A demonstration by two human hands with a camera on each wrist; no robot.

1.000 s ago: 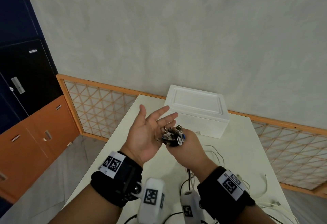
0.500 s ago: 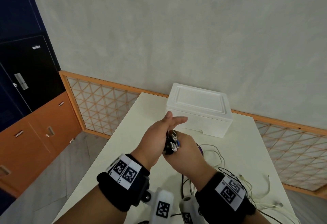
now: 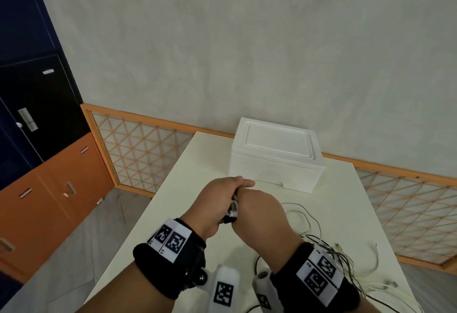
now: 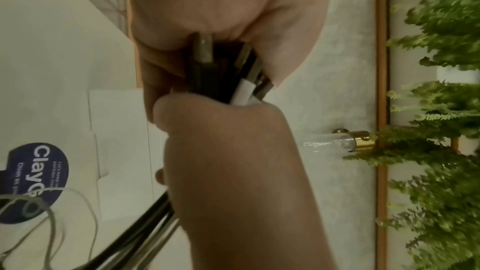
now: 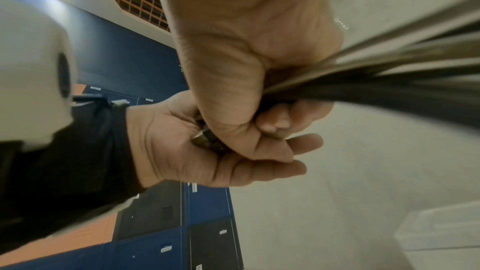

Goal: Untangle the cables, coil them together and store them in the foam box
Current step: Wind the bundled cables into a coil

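Observation:
My right hand [image 3: 258, 212] grips a bundle of black and white cables [image 5: 389, 73] in a fist, just behind their plug ends [image 4: 228, 73]. The plugs [image 3: 232, 211] stick out toward my left hand [image 3: 217, 201]. Its flat palm presses against the plug tips [image 5: 207, 141] with the fingers [image 5: 298, 145] held straight. The rest of the cables [image 3: 321, 241] trails loose over the white table [image 3: 173, 213] to the right of my wrists. The white foam box [image 3: 274, 157] stands at the table's far end with its lid on, beyond both hands.
An orange lattice railing [image 3: 138, 149] runs behind and beside the table. Blue, black and orange lockers [image 3: 37, 139] stand at the left. A round blue sticker [image 4: 33, 182] lies on the table under thin cable loops. Loose white cable ends [image 3: 385, 283] lie near the right edge.
My left hand has swung from an upturned open palm to lie flat against the plug ends. Both hands have sunk a little toward me.

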